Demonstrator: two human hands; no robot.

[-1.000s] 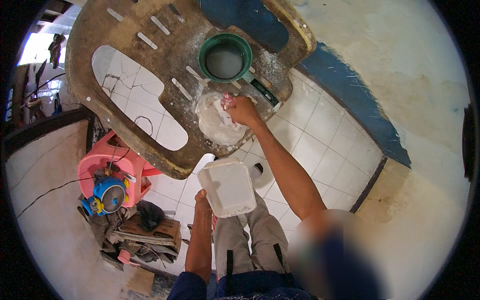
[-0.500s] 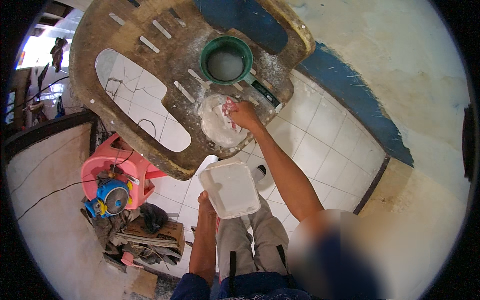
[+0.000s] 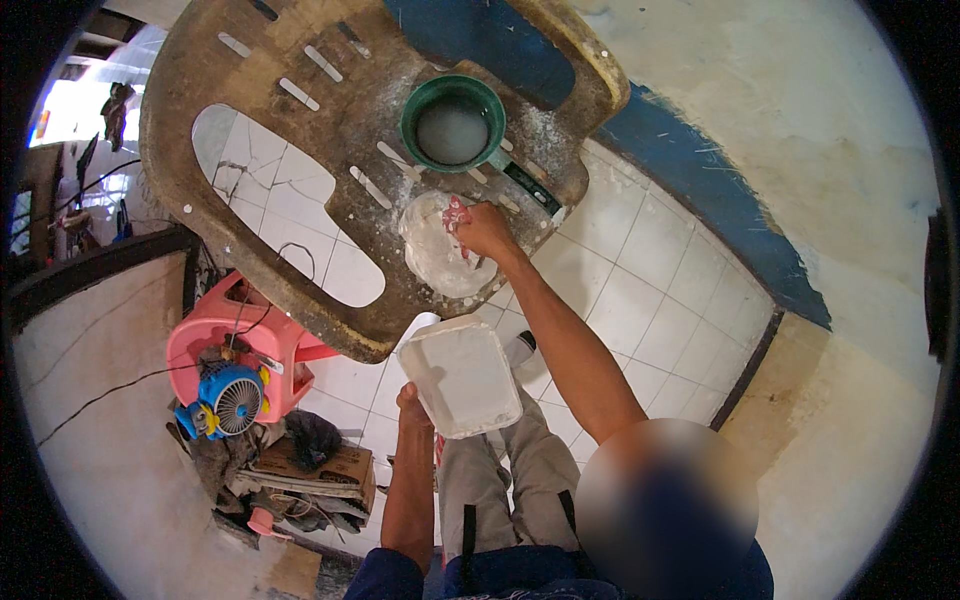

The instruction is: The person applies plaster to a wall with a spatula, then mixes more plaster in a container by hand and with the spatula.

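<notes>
paste (image 3: 428,248) more exposed, tub (image 3: 462,380) still held

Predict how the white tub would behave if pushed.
The white tub probably feels stiff, since it keeps its boxy shape. It seems fairly light: only the left hand appears to hold it. One-sided support suggests pushing could tilt it.

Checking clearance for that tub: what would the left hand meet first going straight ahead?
The left hand, gripping the white tub, would probably meet the brown slotted chair first, at its near edge; relative height is unclear.
</notes>
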